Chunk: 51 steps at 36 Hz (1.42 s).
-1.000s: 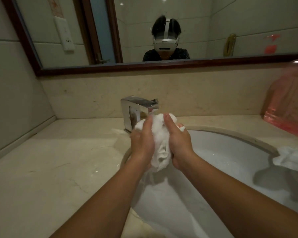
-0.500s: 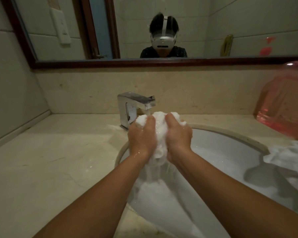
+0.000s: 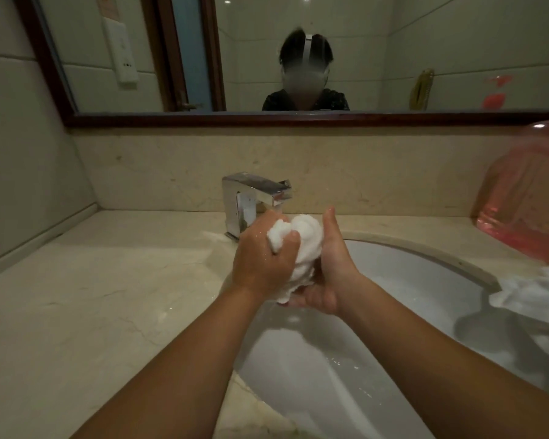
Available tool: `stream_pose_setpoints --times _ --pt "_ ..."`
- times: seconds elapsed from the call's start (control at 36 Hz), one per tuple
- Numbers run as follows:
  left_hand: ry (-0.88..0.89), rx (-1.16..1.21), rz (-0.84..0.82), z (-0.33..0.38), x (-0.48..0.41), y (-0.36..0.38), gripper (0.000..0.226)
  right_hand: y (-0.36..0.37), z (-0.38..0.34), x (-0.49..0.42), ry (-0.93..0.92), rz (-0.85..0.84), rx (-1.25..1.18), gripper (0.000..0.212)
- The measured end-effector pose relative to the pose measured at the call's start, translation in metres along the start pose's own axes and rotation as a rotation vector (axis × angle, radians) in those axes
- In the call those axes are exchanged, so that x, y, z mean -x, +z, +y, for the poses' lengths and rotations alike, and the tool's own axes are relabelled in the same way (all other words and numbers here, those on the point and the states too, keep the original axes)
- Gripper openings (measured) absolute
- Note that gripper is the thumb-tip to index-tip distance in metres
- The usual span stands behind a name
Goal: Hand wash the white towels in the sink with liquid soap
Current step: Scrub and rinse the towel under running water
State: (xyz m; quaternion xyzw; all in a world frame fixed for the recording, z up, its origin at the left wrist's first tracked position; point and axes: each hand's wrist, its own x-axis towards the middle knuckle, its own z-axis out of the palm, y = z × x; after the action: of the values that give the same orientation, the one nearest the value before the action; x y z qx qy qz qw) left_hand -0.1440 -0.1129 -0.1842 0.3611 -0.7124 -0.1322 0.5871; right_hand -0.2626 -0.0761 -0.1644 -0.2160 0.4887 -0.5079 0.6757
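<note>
the scrubbing step is judged to be in hand. a bunched white towel [image 3: 303,245] is held above the far left part of the sink [image 3: 425,274], just in front of the tap [image 3: 251,198], between the left hand [image 3: 260,264] and the right hand [image 3: 333,274]. the left fingers [image 3: 271,220] are clamped round its upper lump. the right hand is cupped against its right side, thumb up, fingers curled beneath. more rubbing and squeezing is probably called for next, then rinsing. a second white cloth [image 3: 533,289] is seen at the sink's right edge, likely yet to be washed.
</note>
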Motion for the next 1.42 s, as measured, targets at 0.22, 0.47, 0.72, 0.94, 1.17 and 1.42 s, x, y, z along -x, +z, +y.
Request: stream_pose_setpoints --times 0.22,0.47,0.72,0.94,1.17,1.42 --pt "-0.16 0.126 -0.108 0.004 0.001 0.006 0.069 -0.003 0.001 -0.007 -0.187 -0.001 -0.184 0.056" --pt "-0.804 0.371 -0.022 -0.003 0.003 0.024 0.126 -0.012 0.0 -0.028 -0.476 0.043 -0.301 0.048" --pt "-1.097 0.731 -0.169 0.031 -0.004 0.009 0.074 -0.016 0.003 -0.034 -0.493 -0.059 -0.372 0.02" --pt "-1.161 1.072 0.085 0.026 -0.008 -0.006 0.066 -0.006 0.002 -0.029 -0.521 -0.005 -0.268 0.088" --pt "-1.033 0.974 0.186 0.012 -0.014 0.005 0.047 -0.017 -0.005 -0.036 -0.562 0.072 -0.093 0.07" --pt "-0.919 0.849 0.258 0.001 -0.014 0.018 0.081 -0.019 -0.004 -0.039 -0.503 0.092 -0.225 0.059"
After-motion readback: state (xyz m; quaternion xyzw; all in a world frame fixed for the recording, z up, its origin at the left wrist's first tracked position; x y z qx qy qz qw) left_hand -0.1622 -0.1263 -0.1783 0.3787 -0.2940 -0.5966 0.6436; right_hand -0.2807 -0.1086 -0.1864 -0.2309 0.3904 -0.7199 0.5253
